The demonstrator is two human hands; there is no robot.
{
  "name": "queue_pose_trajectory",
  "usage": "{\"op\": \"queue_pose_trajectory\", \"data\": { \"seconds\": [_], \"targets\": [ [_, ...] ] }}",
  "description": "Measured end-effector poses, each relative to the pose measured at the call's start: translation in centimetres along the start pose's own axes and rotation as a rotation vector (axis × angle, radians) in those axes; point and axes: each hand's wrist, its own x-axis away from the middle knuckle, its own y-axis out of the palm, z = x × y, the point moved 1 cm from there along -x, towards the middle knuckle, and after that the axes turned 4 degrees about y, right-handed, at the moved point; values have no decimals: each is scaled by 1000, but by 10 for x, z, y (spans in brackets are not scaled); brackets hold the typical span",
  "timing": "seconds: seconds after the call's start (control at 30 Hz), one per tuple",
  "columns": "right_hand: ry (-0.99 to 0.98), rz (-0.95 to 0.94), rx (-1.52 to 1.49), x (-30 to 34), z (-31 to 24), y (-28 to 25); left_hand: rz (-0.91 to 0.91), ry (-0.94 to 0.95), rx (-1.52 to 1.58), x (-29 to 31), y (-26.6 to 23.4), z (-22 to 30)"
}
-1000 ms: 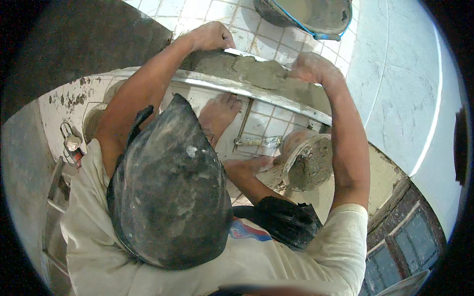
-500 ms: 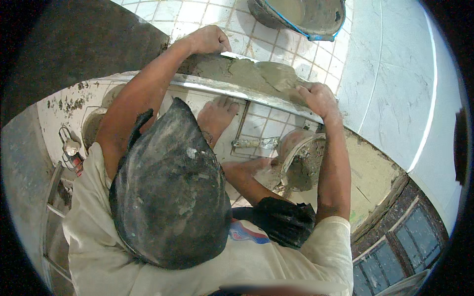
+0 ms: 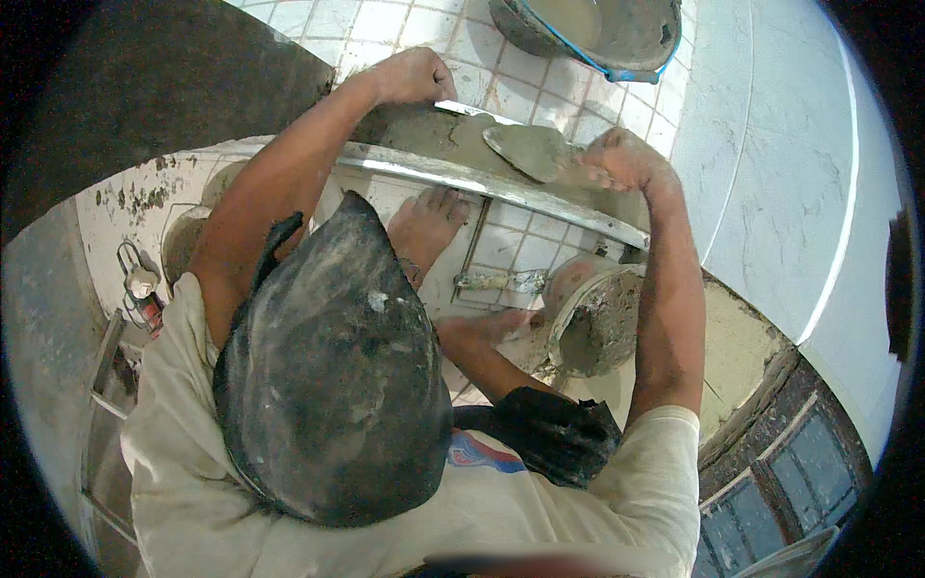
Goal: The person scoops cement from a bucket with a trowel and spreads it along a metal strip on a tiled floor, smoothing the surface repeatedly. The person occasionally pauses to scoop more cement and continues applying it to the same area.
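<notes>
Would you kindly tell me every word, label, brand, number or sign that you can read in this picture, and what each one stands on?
None can be read.
Print on the light shirt: red and blue, too small and blurred to make out.
Bucket with the blue handle: no lettering visible.
Trowel in the right hand: no lettering visible.

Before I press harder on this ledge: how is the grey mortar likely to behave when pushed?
The mortar will probably move like thick paste rather than pour, since its uneven ridges hold their shape. It likely clings and smears, judging by the bucket beside the right foot, which is coated grey inside.
</notes>
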Motion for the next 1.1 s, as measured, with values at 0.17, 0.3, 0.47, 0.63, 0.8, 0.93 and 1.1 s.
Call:
{"op": "queue_pose_trajectory", "data": {
  "seconds": [0.17, 0.3, 0.47, 0.63, 0.8, 0.93, 1.1],
  "targets": [
    [-456, 157, -43, -15, 22, 7, -14, -22, 15, 0, -1, 9],
    [-855, 523, 662, -42, -15, 4, -6, -9, 33, 2, -1, 7],
    [-624, 323, 629, -40, -8, -7, -16, -17, -17, 1, -3, 16],
    [-129, 150, 153, -10, 24, -13, 1, -19, 1, 1, -1, 4],
    [144, 323, -78, 91, 87, 6, 46, 27, -229, 1, -4, 12],
    [40, 599, 14, 245, 141, 56, 195, 310, -277, 8, 33, 108],
    [177, 586, 17, 349, 106, 127, -428, 243, 267, 22, 122, 199]
  ]
}}
